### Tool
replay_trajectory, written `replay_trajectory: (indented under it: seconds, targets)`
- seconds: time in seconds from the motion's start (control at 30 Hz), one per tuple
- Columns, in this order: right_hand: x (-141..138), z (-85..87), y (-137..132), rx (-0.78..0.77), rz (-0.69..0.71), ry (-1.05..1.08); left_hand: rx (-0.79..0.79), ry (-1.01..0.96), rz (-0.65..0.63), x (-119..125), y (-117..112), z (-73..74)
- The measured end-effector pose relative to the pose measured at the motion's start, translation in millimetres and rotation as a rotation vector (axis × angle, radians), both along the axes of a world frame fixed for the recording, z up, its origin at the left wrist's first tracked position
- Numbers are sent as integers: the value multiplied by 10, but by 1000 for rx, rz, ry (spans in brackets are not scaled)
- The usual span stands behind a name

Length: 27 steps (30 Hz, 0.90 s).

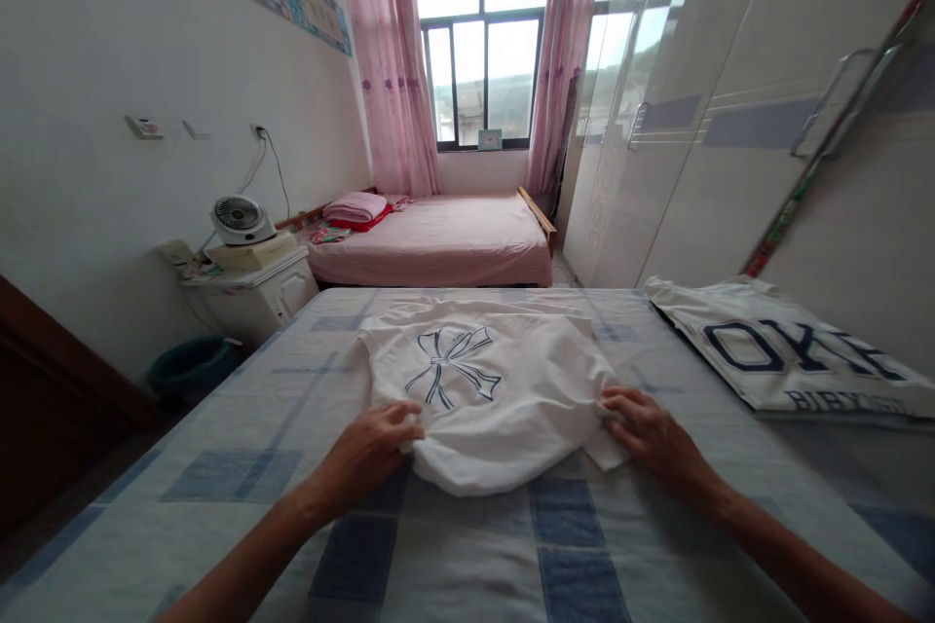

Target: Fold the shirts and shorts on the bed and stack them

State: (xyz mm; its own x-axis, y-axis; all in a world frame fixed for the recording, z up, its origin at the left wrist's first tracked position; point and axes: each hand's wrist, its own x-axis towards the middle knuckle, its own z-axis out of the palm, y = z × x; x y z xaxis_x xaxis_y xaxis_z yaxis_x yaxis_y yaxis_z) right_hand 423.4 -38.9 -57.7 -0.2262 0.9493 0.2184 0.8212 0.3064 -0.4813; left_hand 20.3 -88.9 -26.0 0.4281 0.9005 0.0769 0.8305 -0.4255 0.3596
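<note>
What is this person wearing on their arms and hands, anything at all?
Nothing shows. The left hand and right hand are bare: no gloves, and no ring, watch or bracelet that I can make out. The left forearm and right forearm are uncovered too, with no sleeve in view.

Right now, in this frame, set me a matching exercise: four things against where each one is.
Things:
1 bow shirt
2 lettered shirt
3 fan
4 pillow

Places:
A on a box on the nightstand
B held by left hand and right hand
C on the far bed
D at the right edge of the near bed

Pairs: 1-B, 2-D, 3-A, 4-C
</note>
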Motion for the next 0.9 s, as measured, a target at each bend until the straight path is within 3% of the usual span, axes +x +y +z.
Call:
replay_trajectory:
  seconds: [0.1,0.23,0.37,0.53,0.63,0.7,0.8,0.83,0.9]
  targets:
    - [2,199,85,-5,-80,268,26,-161,67,-4,6,152]
    - [102,661,-55,82,-135,460,16,-411,182,-167,-105,512]
    - [284,870,-270,-120,-93,495,-106,-495,174,-316,-161,624]
    - [308,808,-374,-534,135,400,-402,-433,30,-246,-155,510]
    - [279,699,-231,-557,242,321,-512,-385,1,-190,-29,444]
    - [303,576,-5,-435,176,300,-331,-354,101,-229,187,373]
    - [380,342,468,-163,-70,211,133,-187,366,-420,681,200]
    - [400,265,633,-93,-143,181,215,-111,442,-504,857,132]
    - [409,134,933,-6,-242,125,216,17,590,-660,1167,2]
